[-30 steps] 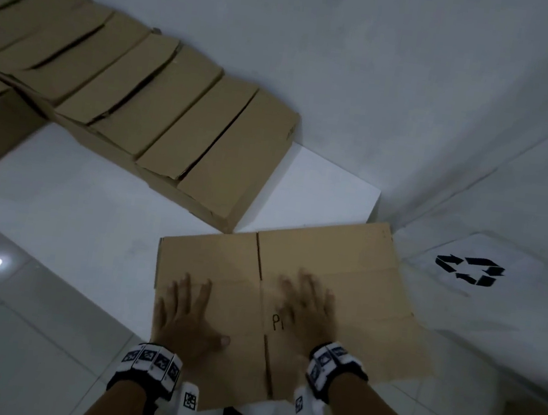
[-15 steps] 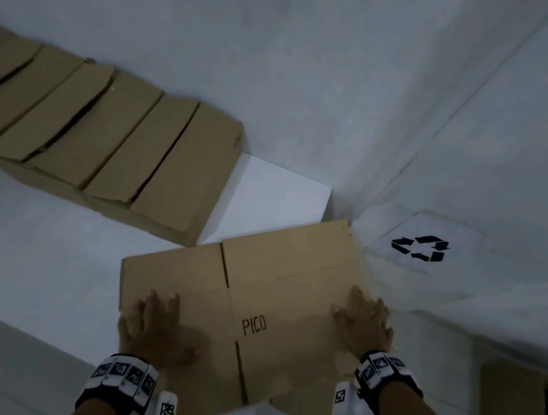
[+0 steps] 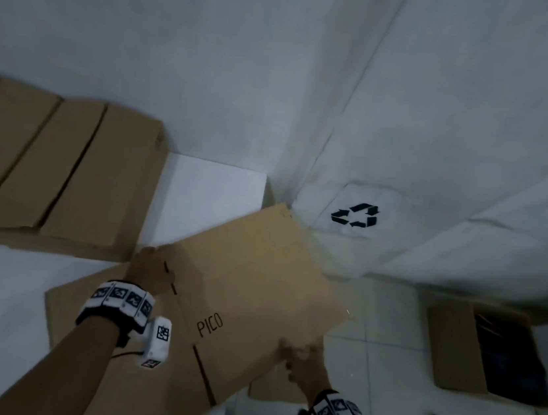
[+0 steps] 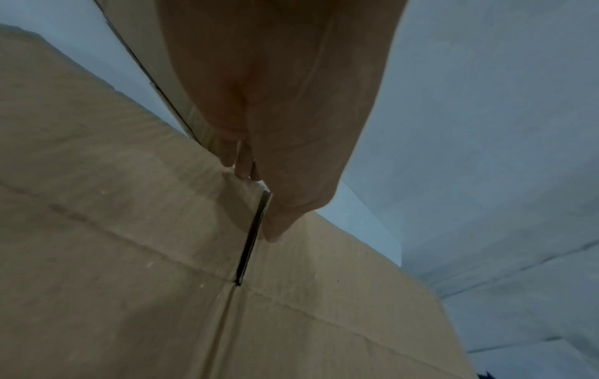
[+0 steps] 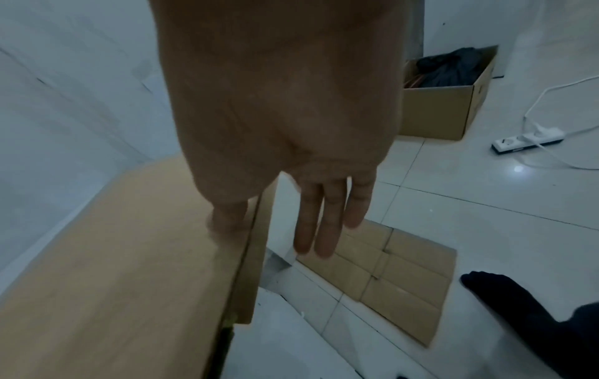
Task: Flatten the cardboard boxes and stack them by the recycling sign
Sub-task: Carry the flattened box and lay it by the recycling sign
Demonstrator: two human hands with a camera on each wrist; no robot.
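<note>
A flattened cardboard box (image 3: 257, 274) marked "PICO" is lifted and tilted, its far corner close to the black recycling sign (image 3: 354, 214) on the right wall. My left hand (image 3: 151, 268) grips its left edge; in the left wrist view the left hand (image 4: 256, 202) has the thumb (image 4: 275, 225) on top by a flap slit and the fingers underneath. My right hand (image 3: 299, 352) holds the near right edge. In the right wrist view the right hand (image 5: 269, 230) pinches the cardboard (image 5: 129, 256), thumb (image 5: 227, 218) on top, fingers (image 5: 317, 230) straight below.
A row of unflattened boxes (image 3: 62, 174) stands on a white platform (image 3: 211, 199) at the left. Another flattened box (image 5: 382, 277) lies on the tiled floor below. An open box (image 3: 455, 350) with dark contents and a power strip (image 5: 525, 139) sit to the right. A dark-socked foot (image 5: 518, 307) is nearby.
Both hands lay flat on the PICO cardboard; they now grip its edges. The cardboard has lifted off the platform and swung right toward the recycling sign.
</note>
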